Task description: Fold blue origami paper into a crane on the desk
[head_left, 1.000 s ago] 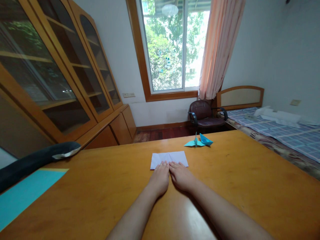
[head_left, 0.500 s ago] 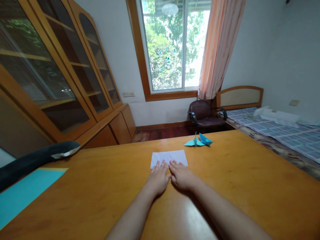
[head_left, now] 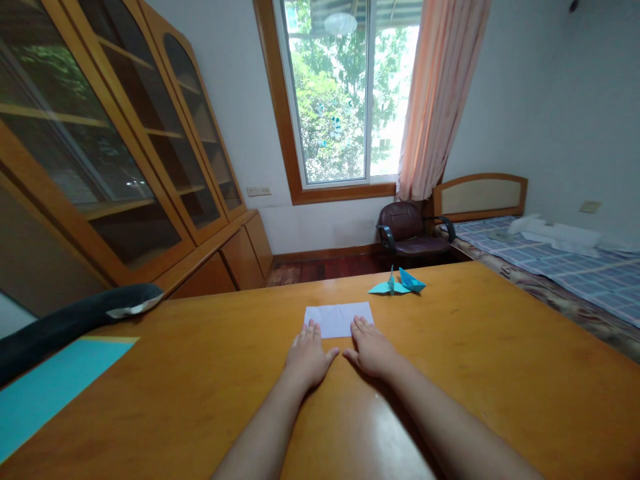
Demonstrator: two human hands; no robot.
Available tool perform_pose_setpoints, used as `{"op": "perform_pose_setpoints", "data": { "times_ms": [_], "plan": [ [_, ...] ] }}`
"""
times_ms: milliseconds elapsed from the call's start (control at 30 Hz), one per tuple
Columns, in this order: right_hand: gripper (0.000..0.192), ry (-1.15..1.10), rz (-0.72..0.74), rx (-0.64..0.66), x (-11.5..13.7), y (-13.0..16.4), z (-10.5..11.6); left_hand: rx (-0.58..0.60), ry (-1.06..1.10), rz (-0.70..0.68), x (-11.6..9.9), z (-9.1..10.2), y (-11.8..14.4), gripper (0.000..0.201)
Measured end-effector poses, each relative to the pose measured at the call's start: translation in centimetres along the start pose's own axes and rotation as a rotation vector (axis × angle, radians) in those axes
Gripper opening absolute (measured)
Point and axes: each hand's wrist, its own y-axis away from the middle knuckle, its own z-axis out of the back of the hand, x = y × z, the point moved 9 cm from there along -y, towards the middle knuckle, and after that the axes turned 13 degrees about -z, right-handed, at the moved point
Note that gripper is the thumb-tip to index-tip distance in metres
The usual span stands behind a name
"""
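A folded sheet of white paper (head_left: 336,321) lies flat on the wooden table (head_left: 210,387), its long side across my view. My left hand (head_left: 307,353) rests palm down with fingers stretched over the paper's near left corner. Over the near right part lies my right hand (head_left: 371,348), also flat, its fingertips on the sheet. Both thumbs point inward and nearly meet just below the paper's near edge. Neither hand grips anything. The fingers cover the two near corners.
Beyond the paper to the right sit a light-blue paper crane (head_left: 390,287) and a blue paper boat (head_left: 411,281). Blue sheets (head_left: 60,380) lie at the left, beside a dark curved object (head_left: 80,320). Past the table stand a chair (head_left: 410,230) and a bed (head_left: 550,260).
My hands have slid apart along the paper, the left one to the left and the right one to the right. More of the paper's middle shows between them.
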Motion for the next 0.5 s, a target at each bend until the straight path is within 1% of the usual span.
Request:
{"op": "perform_pose_setpoints", "data": {
  "times_ms": [67,133,200,267,367,500],
  "plan": [
    [0.071,-0.013,-0.007,-0.042,-0.2,-0.1,0.4,-0.02,-0.01,0.036,0.3,0.1,0.1,0.086],
    [0.057,-0.025,0.002,-0.096,-0.1,-0.1,1.1,-0.066,-0.027,0.059,0.5,0.7,0.2,0.08],
    [0.038,-0.036,0.017,-0.152,0.0,-0.1,1.8,-0.131,-0.053,0.05,0.5,1.7,0.2,0.068],
    [0.026,-0.044,0.031,-0.193,0.1,-0.2,2.4,-0.185,-0.077,0.017,0.3,2.7,0.3,0.054],
    [0.022,-0.042,0.057,-0.219,0.5,-0.4,2.7,-0.219,-0.09,-0.008,0.3,3.6,0.3,0.042],
    [0.022,-0.045,0.087,-0.23,0.8,-0.5,2.4,-0.241,-0.083,-0.027,-0.1,4.2,0.4,0.032]
  ]
}}
